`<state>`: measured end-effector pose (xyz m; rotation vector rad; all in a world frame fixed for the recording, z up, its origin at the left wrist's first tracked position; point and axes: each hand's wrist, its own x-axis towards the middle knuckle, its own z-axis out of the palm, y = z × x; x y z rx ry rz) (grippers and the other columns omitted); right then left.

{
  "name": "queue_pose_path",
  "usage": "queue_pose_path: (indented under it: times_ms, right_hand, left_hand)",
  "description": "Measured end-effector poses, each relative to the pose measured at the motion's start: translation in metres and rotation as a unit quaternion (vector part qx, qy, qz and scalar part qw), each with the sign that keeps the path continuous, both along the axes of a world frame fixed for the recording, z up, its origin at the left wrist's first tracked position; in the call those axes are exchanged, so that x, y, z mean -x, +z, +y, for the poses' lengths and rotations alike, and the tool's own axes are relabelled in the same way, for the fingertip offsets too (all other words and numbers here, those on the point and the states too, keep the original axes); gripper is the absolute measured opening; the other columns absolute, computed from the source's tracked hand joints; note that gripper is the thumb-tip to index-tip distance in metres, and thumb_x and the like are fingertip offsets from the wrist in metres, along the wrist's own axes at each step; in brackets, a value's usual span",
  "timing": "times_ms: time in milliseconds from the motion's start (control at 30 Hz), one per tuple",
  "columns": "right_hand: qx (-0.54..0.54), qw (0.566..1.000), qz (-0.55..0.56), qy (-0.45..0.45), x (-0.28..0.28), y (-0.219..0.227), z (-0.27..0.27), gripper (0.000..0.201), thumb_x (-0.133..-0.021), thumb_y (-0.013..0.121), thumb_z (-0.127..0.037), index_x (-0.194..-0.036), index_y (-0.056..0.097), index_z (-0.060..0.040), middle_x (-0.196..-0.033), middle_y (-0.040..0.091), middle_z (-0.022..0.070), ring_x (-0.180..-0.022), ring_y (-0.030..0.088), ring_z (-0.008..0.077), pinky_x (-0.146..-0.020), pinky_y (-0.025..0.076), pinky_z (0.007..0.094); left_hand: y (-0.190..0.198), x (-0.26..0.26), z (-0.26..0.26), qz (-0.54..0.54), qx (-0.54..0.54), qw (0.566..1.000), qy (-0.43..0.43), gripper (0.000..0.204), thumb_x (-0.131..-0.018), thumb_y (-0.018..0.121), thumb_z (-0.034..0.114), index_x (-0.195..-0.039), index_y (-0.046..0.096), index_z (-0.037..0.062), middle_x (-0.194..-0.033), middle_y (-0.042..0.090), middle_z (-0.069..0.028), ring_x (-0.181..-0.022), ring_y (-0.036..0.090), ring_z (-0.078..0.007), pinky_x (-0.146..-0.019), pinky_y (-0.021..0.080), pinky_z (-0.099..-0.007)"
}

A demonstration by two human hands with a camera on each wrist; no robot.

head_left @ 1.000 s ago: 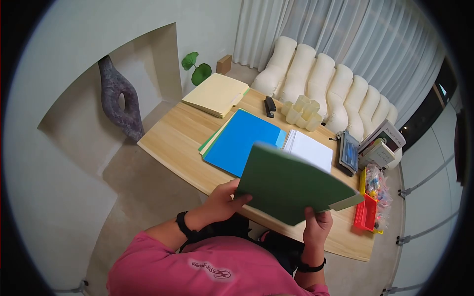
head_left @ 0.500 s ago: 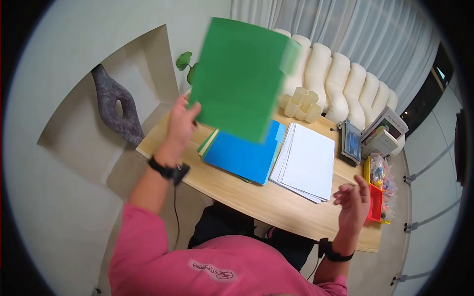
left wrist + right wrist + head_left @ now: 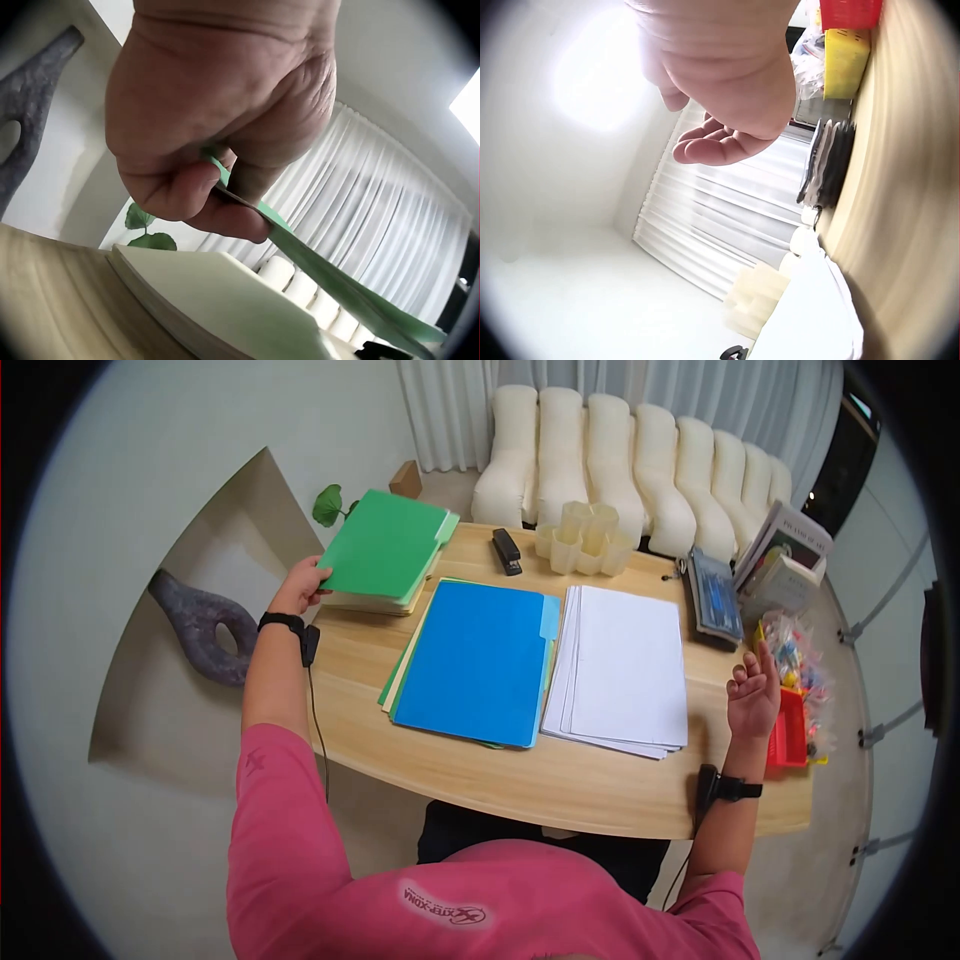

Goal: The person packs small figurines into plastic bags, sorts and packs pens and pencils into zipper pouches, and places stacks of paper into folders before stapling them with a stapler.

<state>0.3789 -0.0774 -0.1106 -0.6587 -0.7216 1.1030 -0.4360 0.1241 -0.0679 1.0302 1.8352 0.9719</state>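
Note:
The left hand (image 3: 300, 585) pinches the near left corner of a green folder (image 3: 385, 545), which lies over a cream folder stack (image 3: 400, 603) at the table's back left. In the left wrist view the fingers of the left hand (image 3: 217, 120) grip the green folder (image 3: 337, 281), tilted above the cream stack (image 3: 217, 292). A blue folder (image 3: 475, 660) lies on other folders mid-table, beside a white paper pile (image 3: 630, 670). Over the right side, the right hand (image 3: 753, 695) is raised with loosely bent fingers, holding nothing; the right wrist view shows the same hand (image 3: 724, 82).
A black stapler (image 3: 507, 551) and a cream hexagonal holder (image 3: 585, 538) stand at the back. To the right are a pouch (image 3: 715, 597), upright books (image 3: 785, 555), a red basket (image 3: 789, 728) and bagged small items (image 3: 790, 650). A cream sofa (image 3: 610, 460) is behind the table.
The green folder has gone from both hands near the front to the left hand alone, then down onto the cream stack at back left. The right hand let go and moved right.

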Motion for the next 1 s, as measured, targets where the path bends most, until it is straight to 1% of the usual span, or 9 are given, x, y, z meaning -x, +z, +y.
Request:
queue_pose_path:
  times_ms: [133, 200, 233, 300, 433, 667, 733, 833, 1000]
  right_hand:
    - [0.029, 0.999, 0.028, 0.005, 0.010, 0.004, -0.004, 0.049, -0.114, 0.051, -0.034, -0.156, 0.048, -0.0095, -0.111, 0.063, 0.0017, -0.085, 0.060, 0.0120, -0.068, 0.050, 0.0247]
    - [0.039, 0.999, 0.033, 0.005, 0.013, 0.007, -0.004, 0.047, -0.115, 0.051, -0.035, -0.155, 0.049, -0.0093, -0.109, 0.063, 0.0016, -0.084, 0.060, 0.0121, -0.068, 0.049, 0.0246]
    - [0.041, 0.999, 0.032, 0.003, 0.014, 0.008, -0.004, 0.046, -0.115, 0.051, -0.035, -0.153, 0.049, -0.0092, -0.108, 0.063, 0.0015, -0.083, 0.060, 0.0120, -0.067, 0.049, 0.0247]
    - [0.036, 0.999, 0.031, 0.008, 0.015, 0.007, -0.004, 0.045, -0.116, 0.050, -0.035, -0.152, 0.049, -0.0091, -0.107, 0.064, 0.0015, -0.082, 0.060, 0.0118, -0.067, 0.050, 0.0247]
    - [0.035, 0.999, 0.033, 0.017, 0.018, 0.007, -0.005, 0.045, -0.116, 0.049, -0.035, -0.152, 0.050, -0.0088, -0.107, 0.066, 0.0015, -0.083, 0.061, 0.0113, -0.067, 0.050, 0.0242]
    - [0.049, 0.998, 0.024, 0.026, 0.022, 0.005, -0.004, 0.045, -0.115, 0.051, -0.035, -0.151, 0.051, -0.0084, -0.107, 0.067, 0.0010, -0.083, 0.061, 0.0103, -0.068, 0.049, 0.0236]
    - [0.047, 0.998, 0.024, 0.027, 0.022, 0.005, -0.005, 0.046, -0.115, 0.051, -0.035, -0.152, 0.051, -0.0080, -0.107, 0.067, 0.0009, -0.082, 0.061, 0.0100, -0.068, 0.048, 0.0232]
    - [0.041, 0.999, 0.023, 0.025, 0.021, 0.004, -0.005, 0.048, -0.114, 0.050, -0.034, -0.155, 0.049, -0.0076, -0.107, 0.067, 0.0008, -0.083, 0.061, 0.0102, -0.069, 0.048, 0.0234]
    - [0.041, 0.998, 0.025, 0.033, 0.015, -0.004, -0.003, 0.051, -0.113, 0.051, -0.034, -0.157, 0.049, -0.0071, -0.109, 0.066, 0.0011, -0.084, 0.062, 0.0111, -0.070, 0.050, 0.0244]
  left_hand:
    - [-0.031, 0.011, 0.022, 0.104, 0.028, 0.994, -0.019, 0.029, -0.105, 0.067, 0.017, -0.134, 0.069, 0.0129, -0.090, 0.071, -0.0017, -0.071, 0.065, -0.0135, -0.047, 0.036, -0.0294]
    - [-0.058, 0.027, 0.035, 0.204, -0.064, 0.977, -0.018, 0.031, -0.101, 0.070, 0.016, -0.130, 0.073, 0.0069, -0.105, 0.079, -0.0129, -0.094, 0.076, -0.0254, -0.077, 0.058, -0.0397]
    - [-0.060, 0.027, 0.034, 0.209, -0.060, 0.976, -0.020, 0.031, -0.101, 0.070, 0.016, -0.130, 0.073, 0.0069, -0.105, 0.079, -0.0129, -0.094, 0.076, -0.0254, -0.077, 0.058, -0.0397]
    - [-0.062, 0.026, 0.031, 0.307, -0.070, 0.948, -0.033, 0.036, -0.096, 0.074, 0.022, -0.127, 0.074, 0.0036, -0.116, 0.079, -0.0197, -0.110, 0.075, -0.0337, -0.098, 0.056, -0.0429]
    - [-0.058, 0.007, 0.013, 0.423, -0.026, 0.906, -0.011, 0.047, -0.094, 0.077, 0.034, -0.127, 0.073, 0.0018, -0.121, 0.077, -0.0223, -0.115, 0.072, -0.0424, -0.098, 0.056, -0.0488]
    - [-0.063, 0.008, 0.003, 0.475, -0.049, 0.879, -0.009, 0.054, -0.097, 0.075, 0.037, -0.141, 0.067, 0.0066, -0.140, 0.069, -0.0236, -0.130, 0.064, -0.0419, -0.108, 0.052, -0.0486]
    - [-0.055, 0.002, -0.004, 0.417, -0.205, 0.871, -0.158, 0.061, -0.099, 0.074, 0.039, -0.150, 0.061, 0.0103, -0.157, 0.055, -0.0283, -0.146, 0.052, -0.0437, -0.119, 0.045, -0.0479]
    - [-0.048, -0.018, -0.014, 0.387, -0.199, 0.853, -0.287, 0.066, -0.100, 0.073, 0.043, -0.158, 0.056, 0.0166, -0.169, 0.040, -0.0281, -0.158, 0.037, -0.0448, -0.127, 0.035, -0.0481]
    - [-0.030, -0.046, -0.039, 0.390, -0.093, 0.849, -0.344, 0.070, -0.101, 0.071, 0.048, -0.163, 0.051, 0.0220, -0.175, 0.032, -0.0251, -0.163, 0.025, -0.0455, -0.130, 0.028, -0.0498]
